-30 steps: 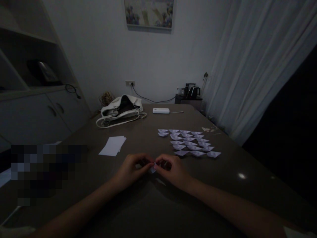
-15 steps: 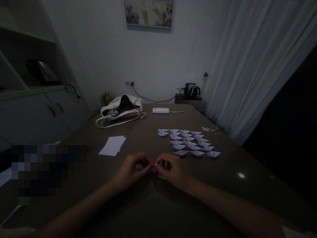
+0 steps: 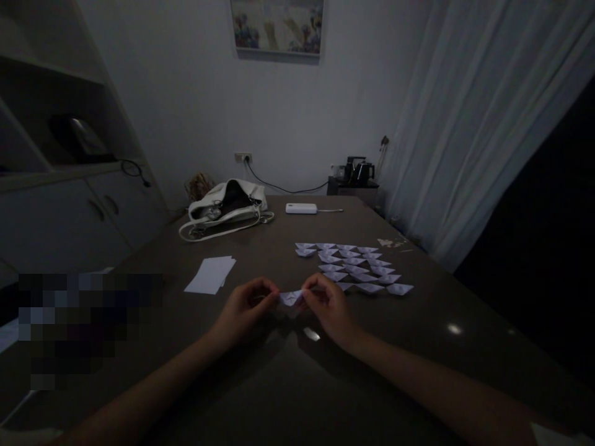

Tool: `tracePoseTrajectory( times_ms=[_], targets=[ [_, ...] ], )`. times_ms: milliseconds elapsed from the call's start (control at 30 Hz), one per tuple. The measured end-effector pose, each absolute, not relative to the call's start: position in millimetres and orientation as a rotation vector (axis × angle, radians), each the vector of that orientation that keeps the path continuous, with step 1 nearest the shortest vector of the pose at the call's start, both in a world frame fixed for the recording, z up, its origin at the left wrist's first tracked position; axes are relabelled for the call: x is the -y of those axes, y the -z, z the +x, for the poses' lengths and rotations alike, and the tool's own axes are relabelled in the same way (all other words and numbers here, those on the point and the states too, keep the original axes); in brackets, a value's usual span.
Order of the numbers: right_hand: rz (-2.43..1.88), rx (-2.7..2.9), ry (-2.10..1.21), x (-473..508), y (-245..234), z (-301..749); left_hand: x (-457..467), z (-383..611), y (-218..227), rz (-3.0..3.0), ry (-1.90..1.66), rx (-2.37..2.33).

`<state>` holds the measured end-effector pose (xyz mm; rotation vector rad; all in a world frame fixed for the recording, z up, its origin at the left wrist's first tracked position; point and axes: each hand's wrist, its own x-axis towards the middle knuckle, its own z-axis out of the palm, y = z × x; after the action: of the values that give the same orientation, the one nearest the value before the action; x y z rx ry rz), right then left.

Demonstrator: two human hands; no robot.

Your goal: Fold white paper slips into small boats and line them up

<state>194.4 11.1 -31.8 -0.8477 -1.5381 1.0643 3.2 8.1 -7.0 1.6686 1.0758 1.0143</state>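
Note:
A small folded white paper boat [image 3: 291,298] is stretched between my two hands, a little above the table. My left hand [image 3: 246,305] pinches its left tip between thumb and fingers. At the right tip, my right hand [image 3: 329,307] holds it in a similar pinch. Beyond my right hand, several finished paper boats [image 3: 357,269] stand in rows on the table. A few sheets of white paper [image 3: 211,275] lie flat beyond my left hand, slightly overlapping.
A white handbag [image 3: 227,207] sits at the table's far left, beside a white power bank [image 3: 301,209] with a short cable. Paper scraps [image 3: 390,243] lie near the right edge of the brown table [image 3: 297,396]. A blurred-out patch covers the left side.
My hands have moved apart and slightly up. The paper between them, mostly hidden before, now shows as an opened-out boat shape.

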Motion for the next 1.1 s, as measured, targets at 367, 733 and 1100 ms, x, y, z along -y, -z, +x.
tracePoseTrajectory(
  times_ms=[367, 733, 1100],
  targets=[
    [-0.877, 1.599, -1.032, -10.3, 32.8, 195.5, -7.1, 1.4, 5.0, 1.953, -0.905, -0.942],
    [-0.831, 1.660, -0.950, -11.6, 30.7, 197.2, -5.9, 0.9, 5.4, 1.988, -0.860, -0.960],
    [-0.874, 1.774, -0.832, -12.8, 27.9, 201.3, -10.0, 0.1, 9.9, 1.727, -0.840, -0.925]
  ],
)
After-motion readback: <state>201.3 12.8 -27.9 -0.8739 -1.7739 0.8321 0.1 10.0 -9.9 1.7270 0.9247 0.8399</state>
